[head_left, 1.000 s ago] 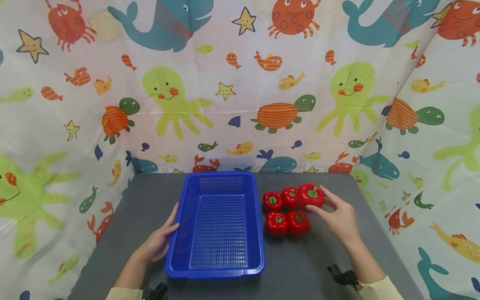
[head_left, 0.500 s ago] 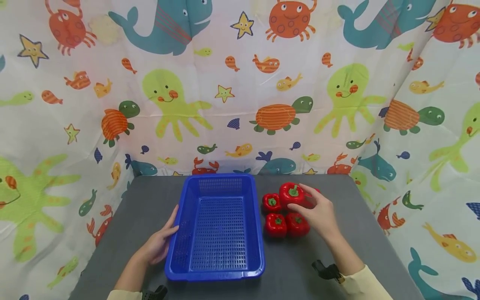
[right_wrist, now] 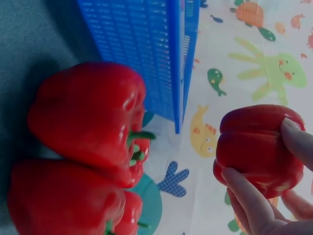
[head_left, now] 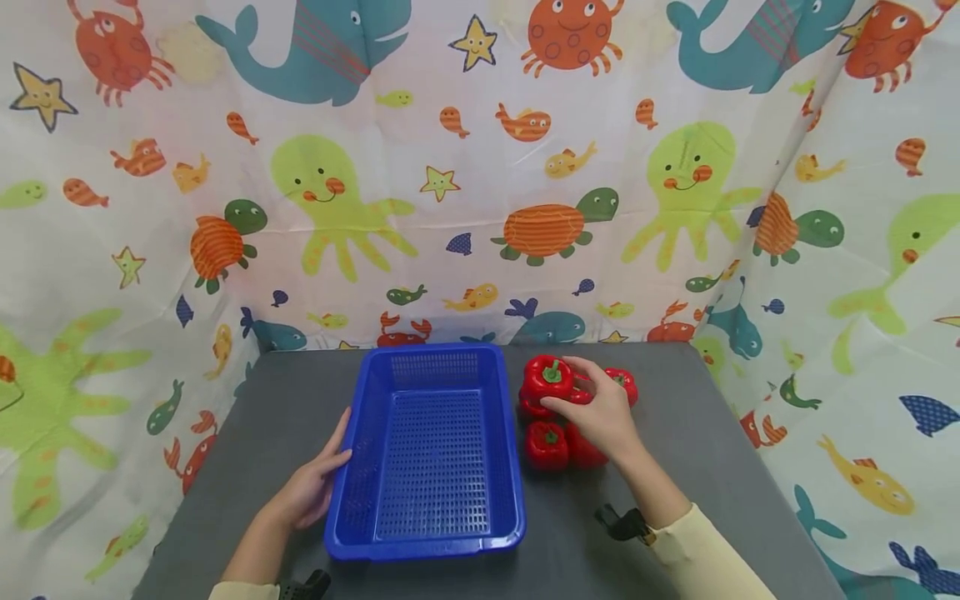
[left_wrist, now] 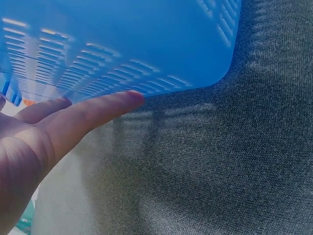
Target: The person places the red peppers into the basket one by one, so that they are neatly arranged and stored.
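My right hand (head_left: 603, 417) grips a red bell pepper (head_left: 542, 379) between thumb and fingers, close above the other peppers. In the right wrist view this held pepper (right_wrist: 257, 149) is raised beside the basket, its fingers wrapped on the near side. Several more red bell peppers (head_left: 547, 448) with green stems sit grouped on the table; the held pepper and hand partly hide the back ones. A blue plastic basket (head_left: 427, 550) stands left of them. My left hand (head_left: 309, 493) touches its left side, fingers extended along the slotted wall (left_wrist: 161, 58).
The dark grey table (head_left: 660, 533) carries the basket and peppers. A white curtain (head_left: 450, 308) printed with sea animals rises behind and along both sides. Black straps (head_left: 626, 523) with wrist cameras sit at both wrists. The basket's raised rim faces the peppers.
My right hand has carried the held pepper leftward, toward the basket, over the back row, uncovering another pepper at the right. My left hand stays on the basket. The head view has shifted slightly.
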`<state>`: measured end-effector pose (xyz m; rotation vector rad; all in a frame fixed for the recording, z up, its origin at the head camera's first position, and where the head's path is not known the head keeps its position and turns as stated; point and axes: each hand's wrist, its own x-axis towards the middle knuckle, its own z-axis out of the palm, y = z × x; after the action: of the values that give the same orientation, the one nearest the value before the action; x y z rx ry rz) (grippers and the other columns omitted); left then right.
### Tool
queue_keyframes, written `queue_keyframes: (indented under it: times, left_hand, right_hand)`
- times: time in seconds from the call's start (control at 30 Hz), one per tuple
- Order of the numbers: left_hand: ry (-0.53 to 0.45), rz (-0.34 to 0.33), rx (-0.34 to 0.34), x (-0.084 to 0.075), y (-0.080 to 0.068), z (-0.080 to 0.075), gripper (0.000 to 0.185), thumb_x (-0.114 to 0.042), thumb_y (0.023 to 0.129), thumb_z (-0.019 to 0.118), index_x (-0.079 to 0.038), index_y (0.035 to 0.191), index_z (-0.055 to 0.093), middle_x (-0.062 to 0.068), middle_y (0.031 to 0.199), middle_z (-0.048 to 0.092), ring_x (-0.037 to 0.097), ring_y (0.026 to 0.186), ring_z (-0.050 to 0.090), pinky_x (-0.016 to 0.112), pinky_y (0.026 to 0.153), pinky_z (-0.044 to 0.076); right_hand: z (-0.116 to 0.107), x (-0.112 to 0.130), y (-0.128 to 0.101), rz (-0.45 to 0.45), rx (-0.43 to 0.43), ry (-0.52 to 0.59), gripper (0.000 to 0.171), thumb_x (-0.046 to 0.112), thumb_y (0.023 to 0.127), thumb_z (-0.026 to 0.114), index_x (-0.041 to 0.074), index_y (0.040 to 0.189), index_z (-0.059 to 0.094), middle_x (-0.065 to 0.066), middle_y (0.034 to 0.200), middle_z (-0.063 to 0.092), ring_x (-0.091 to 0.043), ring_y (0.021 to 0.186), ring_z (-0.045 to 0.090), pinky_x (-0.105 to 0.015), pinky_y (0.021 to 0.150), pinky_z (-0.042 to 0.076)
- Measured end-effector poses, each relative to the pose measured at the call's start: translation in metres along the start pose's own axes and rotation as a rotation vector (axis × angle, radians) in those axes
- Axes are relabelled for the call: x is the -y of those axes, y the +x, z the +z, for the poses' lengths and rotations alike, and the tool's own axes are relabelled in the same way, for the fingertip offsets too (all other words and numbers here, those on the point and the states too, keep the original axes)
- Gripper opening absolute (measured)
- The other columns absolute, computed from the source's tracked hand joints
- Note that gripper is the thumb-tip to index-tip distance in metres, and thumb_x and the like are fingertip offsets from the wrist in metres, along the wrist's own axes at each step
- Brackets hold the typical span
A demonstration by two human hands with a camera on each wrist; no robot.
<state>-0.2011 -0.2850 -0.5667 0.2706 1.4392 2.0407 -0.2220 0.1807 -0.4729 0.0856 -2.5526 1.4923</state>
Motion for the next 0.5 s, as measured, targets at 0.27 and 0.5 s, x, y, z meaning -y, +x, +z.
queue_keyframes:
  times: [0.27, 0.5]
  left_hand:
    - [-0.019, 0.004, 0.017, -0.001, -0.001, 0.003, 0.062, -0.023, 0.113, 0.020, -0.054, 0.154, -0.016, -0.003, 0.169, -0.019, 0.045, 0.154, -0.002, 0.059, 0.119, 0.027]
    - [0.009, 0.003, 0.003, 0.000, 0.000, 0.000, 0.062, -0.024, 0.113, 0.020, -0.053, 0.155, -0.016, -0.004, 0.169, -0.021, 0.044, 0.155, -0.002, 0.057, 0.119, 0.029]
  right_hand:
    - [0.014, 0.009, 0.009, -0.010, 0.031, 0.003, 0.072, 0.039, 0.080, 0.086, 0.024, 0.142, 0.054, -0.006, 0.141, 0.060, -0.032, 0.127, 0.059, -0.055, 0.095, 0.054]
    - [0.025, 0.019, 0.016, -0.018, 0.041, 0.004, 0.077, 0.038, 0.081, 0.085, 0.021, 0.147, 0.051, -0.007, 0.146, 0.057, -0.033, 0.129, 0.059, -0.054, 0.094, 0.055]
